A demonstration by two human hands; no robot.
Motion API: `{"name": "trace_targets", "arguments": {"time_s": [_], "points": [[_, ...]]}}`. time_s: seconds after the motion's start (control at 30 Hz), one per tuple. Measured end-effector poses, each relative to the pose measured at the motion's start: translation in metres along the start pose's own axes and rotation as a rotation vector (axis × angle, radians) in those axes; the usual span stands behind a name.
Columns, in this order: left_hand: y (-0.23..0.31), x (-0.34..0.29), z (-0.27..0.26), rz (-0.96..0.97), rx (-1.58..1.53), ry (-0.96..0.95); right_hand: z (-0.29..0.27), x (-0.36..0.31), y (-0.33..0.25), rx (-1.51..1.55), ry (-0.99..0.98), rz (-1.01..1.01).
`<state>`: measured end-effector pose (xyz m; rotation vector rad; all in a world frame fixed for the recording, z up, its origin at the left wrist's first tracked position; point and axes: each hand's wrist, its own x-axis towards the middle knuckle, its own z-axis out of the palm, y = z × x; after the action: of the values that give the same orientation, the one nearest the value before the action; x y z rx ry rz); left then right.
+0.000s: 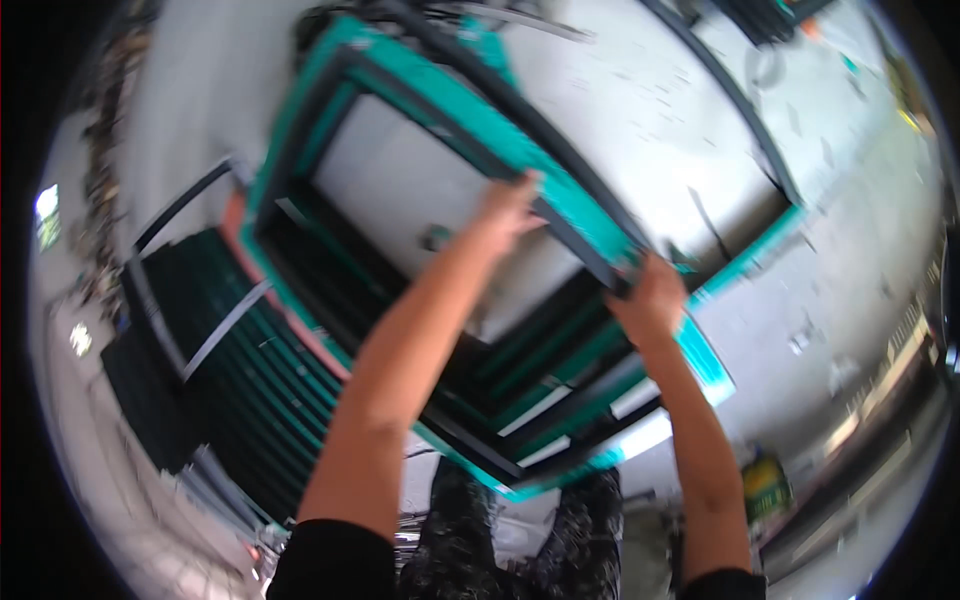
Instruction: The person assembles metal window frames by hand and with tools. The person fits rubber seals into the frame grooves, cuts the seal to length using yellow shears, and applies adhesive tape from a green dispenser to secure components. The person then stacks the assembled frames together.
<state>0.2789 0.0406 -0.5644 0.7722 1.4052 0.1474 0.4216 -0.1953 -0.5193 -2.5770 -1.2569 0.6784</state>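
A rectangular frame of dark grey bars, with teal film along its sides, lies tilted in front of me on top of other similar frames. My left hand grips its far bar near the middle, with the fingers curled over the edge. Farther right on that same bar, by the corner, my right hand is closed around it. Motion blur softens both hands, and the undersides of their grips are hidden. Through the opening show pale floor and several dark and teal bars of the frames below.
To the left lies a stack of black ridged lengths, with a reddish strip beside it. Another dark frame with teal edging extends at the upper right. A green and yellow container stands at the lower right, near my right arm.
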Motion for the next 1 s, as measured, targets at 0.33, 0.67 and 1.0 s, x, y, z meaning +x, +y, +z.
{"name": "trace_targets", "arguments": {"time_s": [0.33, 0.67, 1.0], "points": [[0.125, 0.084, -0.104, 0.009, 0.047, 0.247, 0.014, 0.106, -0.159, -0.092, 0.007, -0.084], [0.102, 0.086, -0.088, 0.367, 0.018, 0.309, -0.001, 0.23, -0.282, 0.249, -0.037, -0.331], [0.092, 0.092, -0.051, 0.374, 0.285, 0.543, 0.063, 0.307, -0.387, -0.137, -0.048, -0.149]]}}
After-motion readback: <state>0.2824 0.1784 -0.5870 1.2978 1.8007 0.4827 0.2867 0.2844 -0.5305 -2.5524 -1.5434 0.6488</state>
